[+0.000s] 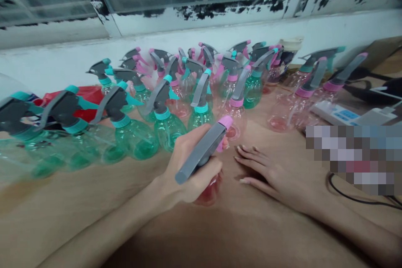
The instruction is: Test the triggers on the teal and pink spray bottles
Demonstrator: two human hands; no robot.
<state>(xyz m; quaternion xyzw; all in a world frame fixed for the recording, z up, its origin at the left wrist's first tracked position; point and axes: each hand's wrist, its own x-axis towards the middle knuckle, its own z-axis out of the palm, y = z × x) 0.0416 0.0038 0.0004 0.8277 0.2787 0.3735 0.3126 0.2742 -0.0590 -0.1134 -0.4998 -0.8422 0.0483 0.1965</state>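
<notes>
My left hand (191, 163) is wrapped round the neck of a pink spray bottle (210, 190). Its grey sprayer head with a pink nozzle points away to the upper right, and its clear pink body shows below my fingers. To the right, my right hand (270, 171) lies on the wooden table (251, 234) with fingers stretched out, holding nothing. Just beyond my hands stand a green spray bottle (169, 130) and another pink spray bottle (237, 119). The held bottle's neck is partly hidden by my fingers.
Rows of green and pink spray bottles (136, 138) fill the left and back of the table. More pink bottles (285, 111) stand at the right, near a white power strip (336, 113) and a black cable (354, 201). A red bag (89, 96) lies behind the left bottles.
</notes>
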